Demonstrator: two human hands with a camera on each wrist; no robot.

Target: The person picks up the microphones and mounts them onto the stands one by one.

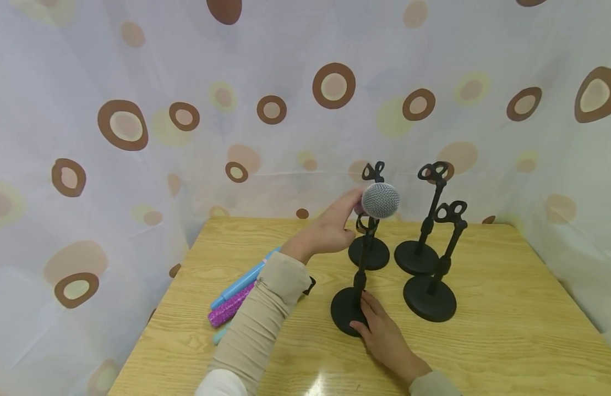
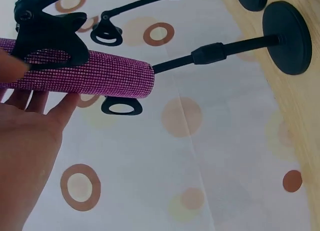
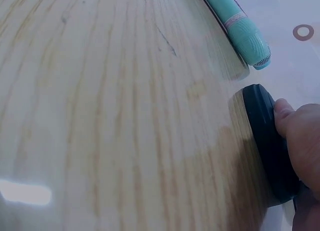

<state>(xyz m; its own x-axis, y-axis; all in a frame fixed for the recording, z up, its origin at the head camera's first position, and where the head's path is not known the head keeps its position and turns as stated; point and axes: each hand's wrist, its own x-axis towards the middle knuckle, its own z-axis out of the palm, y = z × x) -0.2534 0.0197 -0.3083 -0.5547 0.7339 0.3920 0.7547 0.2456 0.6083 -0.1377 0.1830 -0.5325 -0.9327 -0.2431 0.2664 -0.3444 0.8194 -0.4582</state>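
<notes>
My left hand point(image 1: 330, 225) holds a microphone with a silver mesh head point(image 1: 381, 201) and a sparkly purple handle point(image 2: 115, 73). The handle lies at the clip point(image 2: 55, 38) of the nearest black microphone stand point(image 1: 363, 258); in the left wrist view the clip's curved arm crosses over it. Fingers support the handle from beneath, the thumb at its side. Down on the table, my right hand point(image 1: 387, 338) holds the round base point(image 1: 342, 311) of that same stand, thumb on its top near the front edge point(image 3: 270, 141). Its other fingers are partly hidden in the right wrist view.
Three more black stands with bare clips stand behind and to the right: one at the back point(image 1: 369, 253), one at back right point(image 1: 416, 257), one nearer point(image 1: 429, 297). Left of my left sleeve lie blue point(image 1: 243, 286), purple point(image 1: 231, 308) and teal point(image 3: 245, 38) microphones on the wooden table point(image 1: 508, 330).
</notes>
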